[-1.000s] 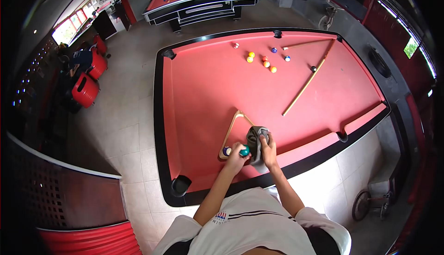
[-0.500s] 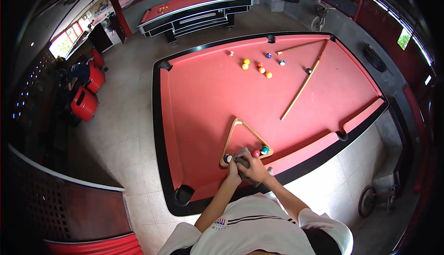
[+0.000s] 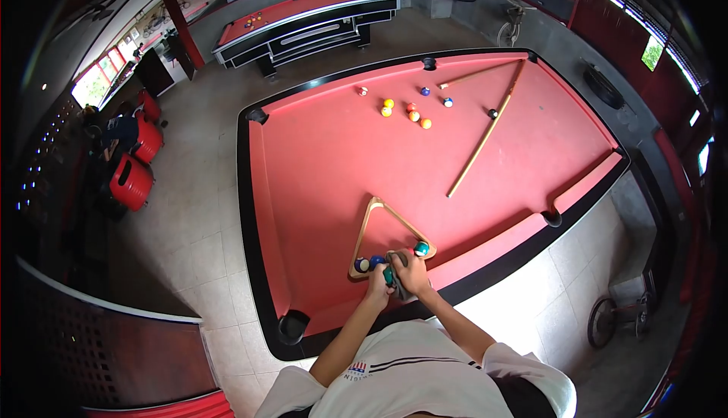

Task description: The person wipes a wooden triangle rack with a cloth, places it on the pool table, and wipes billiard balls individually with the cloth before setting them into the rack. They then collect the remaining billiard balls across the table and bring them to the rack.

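Note:
My left hand (image 3: 378,289) is closed around a green billiard ball (image 3: 389,276) near the table's front rail. Against that ball, my right hand (image 3: 412,274) grips a grey cloth (image 3: 398,289). Just beyond both hands lies a wooden triangle rack (image 3: 364,228) on the pink cloth. Inside its left corner sit a dark striped ball (image 3: 362,265) and a blue ball (image 3: 376,262). A green striped ball (image 3: 422,249) rests in the right corner, with a red ball beside it mostly hidden by my right hand.
Several loose balls (image 3: 414,116) lie toward the far side of the pool table (image 3: 318,168). Two cues (image 3: 485,141) lie on the right, near the black ball (image 3: 493,114). Another pool table (image 3: 303,20) stands behind. Red chairs (image 3: 131,181) and a seated person are at left.
My hands have turned slightly, and the green ball now shows between them. The blue ball has come into view in the rack beside the dark striped one. The whole view has shifted a little.

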Demonstrator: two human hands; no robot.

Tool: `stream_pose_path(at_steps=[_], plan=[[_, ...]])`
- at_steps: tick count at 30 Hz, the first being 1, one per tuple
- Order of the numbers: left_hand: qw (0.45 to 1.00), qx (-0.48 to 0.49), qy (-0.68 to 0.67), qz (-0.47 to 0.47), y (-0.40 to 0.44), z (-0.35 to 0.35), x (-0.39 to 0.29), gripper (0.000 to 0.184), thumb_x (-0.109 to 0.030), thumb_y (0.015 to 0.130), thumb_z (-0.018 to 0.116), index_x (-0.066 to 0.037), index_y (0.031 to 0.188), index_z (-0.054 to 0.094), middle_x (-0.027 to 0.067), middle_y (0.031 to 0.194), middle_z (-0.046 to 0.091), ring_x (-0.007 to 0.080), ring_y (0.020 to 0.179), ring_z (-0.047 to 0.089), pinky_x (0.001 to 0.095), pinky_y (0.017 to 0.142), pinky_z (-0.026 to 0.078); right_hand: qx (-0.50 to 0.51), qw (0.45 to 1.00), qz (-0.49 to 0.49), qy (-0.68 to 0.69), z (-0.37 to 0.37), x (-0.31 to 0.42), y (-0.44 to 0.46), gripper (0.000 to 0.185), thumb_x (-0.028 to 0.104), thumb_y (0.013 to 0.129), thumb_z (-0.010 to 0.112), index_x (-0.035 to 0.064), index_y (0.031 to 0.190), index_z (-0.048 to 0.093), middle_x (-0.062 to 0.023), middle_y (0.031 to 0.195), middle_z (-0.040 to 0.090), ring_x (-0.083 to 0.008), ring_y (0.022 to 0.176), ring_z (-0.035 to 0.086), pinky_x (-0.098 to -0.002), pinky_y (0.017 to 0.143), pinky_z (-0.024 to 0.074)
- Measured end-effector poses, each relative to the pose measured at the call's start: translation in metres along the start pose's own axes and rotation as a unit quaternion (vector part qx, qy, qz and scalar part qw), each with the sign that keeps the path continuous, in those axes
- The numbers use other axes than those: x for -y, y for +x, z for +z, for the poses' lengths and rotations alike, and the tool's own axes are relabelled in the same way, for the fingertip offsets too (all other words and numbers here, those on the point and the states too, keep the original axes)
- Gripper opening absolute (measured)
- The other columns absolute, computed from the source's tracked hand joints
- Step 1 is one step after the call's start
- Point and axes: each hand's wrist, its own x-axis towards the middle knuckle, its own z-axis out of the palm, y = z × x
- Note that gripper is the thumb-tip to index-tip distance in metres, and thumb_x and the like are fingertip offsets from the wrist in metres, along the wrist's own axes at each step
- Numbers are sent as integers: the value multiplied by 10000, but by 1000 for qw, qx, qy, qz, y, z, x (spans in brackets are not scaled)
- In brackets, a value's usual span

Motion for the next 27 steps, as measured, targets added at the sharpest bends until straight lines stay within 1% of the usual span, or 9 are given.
stream_pose_path(at_steps=[4, 5, 9, 13, 16, 17, 21, 24, 27], plan=[[995, -9, -93, 17, 6, 6, -3, 307, -347, 947, 426, -85, 988, 583, 40, 885, 621, 198, 854, 629, 337, 810, 506, -33, 988, -136, -67, 5, 15, -36, 272, 234, 899, 607, 53, 1096, 559, -229, 1000, 545, -412, 994, 584, -480, 809, 487], [994, 30, -102, 21, 10, 6, 1, 315, -354, 956, 412, -84, 964, 574, 44, 903, 608, 186, 864, 616, 338, 814, 501, -34, 986, -160, -18, 6, 13, -38, 289, 228, 895, 623, 53, 1103, 528, -225, 1074, 484, -422, 1002, 562, -483, 813, 482], [994, -47, 4, 100, 16, -3, 17, 314, -348, 962, 393, -90, 973, 573, 43, 957, 601, 164, 904, 596, 333, 821, 490, 21, 994, -79, 73, 12, -12, -25, 278, 207, 887, 640, 45, 1077, 517, -228, 1135, 448, -450, 941, 558, -479, 810, 477], [999, -3, -37, 37, 2, 0, 0, 262, -327, 943, 403, -124, 970, 566, 26, 959, 588, 146, 899, 591, 318, 819, 481, 31, 988, -148, 15, 9, 14, -39, 238, 182, 899, 621, 21, 1051, 534, -224, 948, 504, -416, 971, 566, -455, 770, 474], [997, -41, 2, 69, -5, 7, 3, 270, -354, 942, 395, -140, 981, 554, 8, 901, 565, 131, 825, 573, 301, 712, 481, -19, 985, -157, 76, 6, 4, -18, 189, 165, 908, 608, 22, 1010, 537, -199, 897, 540, -377, 882, 582, -443, 760, 475], [993, -29, 115, 12, -15, 0, -1, 230, -355, 945, 414, -163, 1019, 519, -14, 864, 521, 100, 758, 525, 272, 593, 436, -7, 990, -43, 134, 1, 8, -17, 200, 194, 930, 585, 20, 1016, 540, -210, 852, 594, -397, 865, 617, -446, 738, 479], [982, -1, 167, 84, -36, 3, -2, 233, -384, 960, 448, -165, 1038, 469, -23, 865, 489, 78, 687, 483, 240, 532, 381, 64, 997, 23, 20, -9, 18, -23, 247, 242, 958, 543, 9, 1036, 540, -258, 896, 634, -438, 934, 618, -459, 738, 480], [986, 8, 137, 94, -42, -2, -7, 310, -448, 971, 507, -150, 1038, 453, -19, 898, 504, 80, 664, 494, 231, 545, 389, 96, 989, 41, 100, -14, 14, -22, 253, 247, 956, 548, 8, 1041, 541, -262, 903, 633, -446, 934, 606, -463, 733, 489], [995, 32, 86, 46, -46, -2, -11, 294, -436, 979, 515, -154, 1059, 486, -25, 949, 520, 80, 709, 518, 237, 586, 414, 54, 996, -69, 25, -3, 0, -21, 244, 237, 953, 549, 16, 1055, 540, -247, 953, 606, -451, 898, 600, -477, 720, 490]])
